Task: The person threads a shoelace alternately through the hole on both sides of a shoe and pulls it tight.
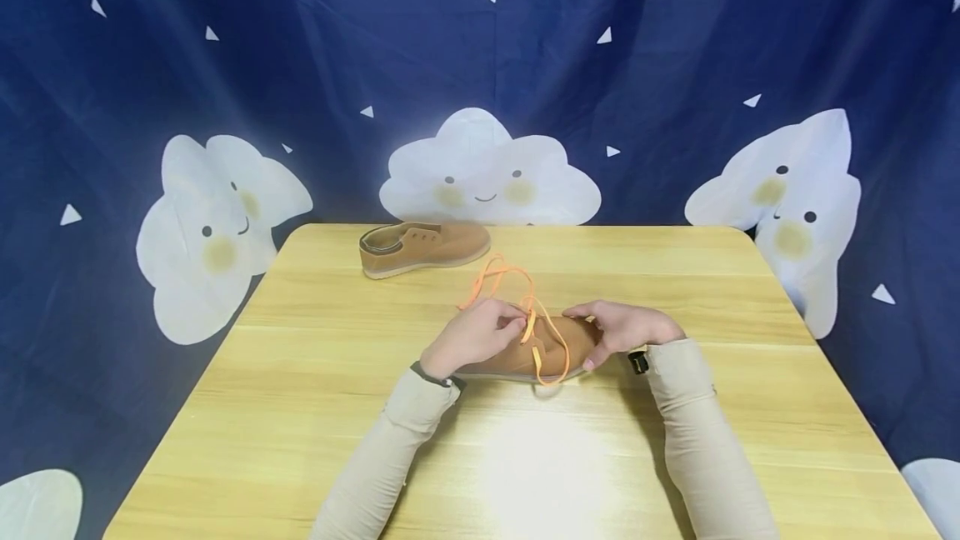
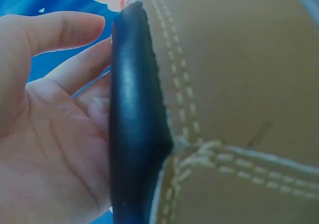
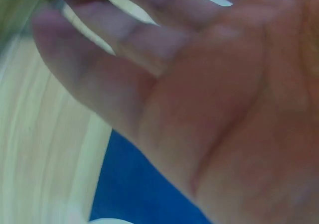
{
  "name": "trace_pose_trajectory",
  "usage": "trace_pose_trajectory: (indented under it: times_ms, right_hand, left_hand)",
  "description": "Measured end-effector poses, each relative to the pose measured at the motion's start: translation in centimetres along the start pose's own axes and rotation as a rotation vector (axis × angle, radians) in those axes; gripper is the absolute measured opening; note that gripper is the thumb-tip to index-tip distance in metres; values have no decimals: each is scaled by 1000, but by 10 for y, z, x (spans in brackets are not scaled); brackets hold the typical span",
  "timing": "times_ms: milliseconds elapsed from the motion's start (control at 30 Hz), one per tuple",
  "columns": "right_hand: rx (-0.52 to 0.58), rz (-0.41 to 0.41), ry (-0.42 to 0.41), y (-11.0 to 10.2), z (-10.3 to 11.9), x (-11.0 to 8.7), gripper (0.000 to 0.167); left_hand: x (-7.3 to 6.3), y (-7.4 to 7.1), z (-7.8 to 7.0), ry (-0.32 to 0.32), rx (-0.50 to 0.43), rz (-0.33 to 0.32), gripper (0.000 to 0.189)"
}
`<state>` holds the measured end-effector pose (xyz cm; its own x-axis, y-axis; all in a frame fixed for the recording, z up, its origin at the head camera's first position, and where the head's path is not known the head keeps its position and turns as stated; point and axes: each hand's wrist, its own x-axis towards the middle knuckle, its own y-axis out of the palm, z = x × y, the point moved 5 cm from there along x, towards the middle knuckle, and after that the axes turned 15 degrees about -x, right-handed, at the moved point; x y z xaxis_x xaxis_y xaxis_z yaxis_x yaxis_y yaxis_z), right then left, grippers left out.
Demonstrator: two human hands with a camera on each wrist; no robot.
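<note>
A brown shoe (image 1: pixel 495 362) lies on the table with its toe to the right. An orange shoelace (image 1: pixel 561 340) runs through its eyelets and loops loosely over it. My left hand (image 1: pixel 472 336) reaches over the shoe's opening, and its thumb and forefinger pinch the lace by the eyelets. In the left wrist view, the shoe's dark collar lining (image 2: pixel 132 109) hides some of the fingertips. My right hand (image 1: pixel 626 327) grips the toe, thumb on the near side and fingers on the far side. The right wrist view shows mostly palm, with little of the shoe.
A second brown shoe (image 1: pixel 442 248), its eyelets showing no lace, stands at the back edge of the wooden table (image 1: pixel 300 407). Behind the table hangs a dark blue curtain (image 1: pixel 337 48) printed with white clouds.
</note>
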<state>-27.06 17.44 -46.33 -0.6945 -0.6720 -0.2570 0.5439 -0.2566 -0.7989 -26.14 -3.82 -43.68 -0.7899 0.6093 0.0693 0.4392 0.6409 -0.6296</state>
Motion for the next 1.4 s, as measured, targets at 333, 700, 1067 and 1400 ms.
trace_pose_trajectory:
  times_ms: [333, 700, 1067, 1400]
  right_hand:
    - [-115, -41, 77, 0, 1, 4, 75]
    - [-91, -47, 66, 1, 0, 4, 74]
    - [-57, -41, 29, 0, 0, 3, 67]
    - [-59, -36, 36, 1, 0, 4, 66]
  left_hand:
    - [-2, -3, -1, -11, -82, -23, 27]
    - [-8, -16, -10, 66, -192, -82, 33]
    - [-24, -31, -43, 128, -229, -113, 34]
    - [-41, -36, -67, 185, -252, -85, 25]
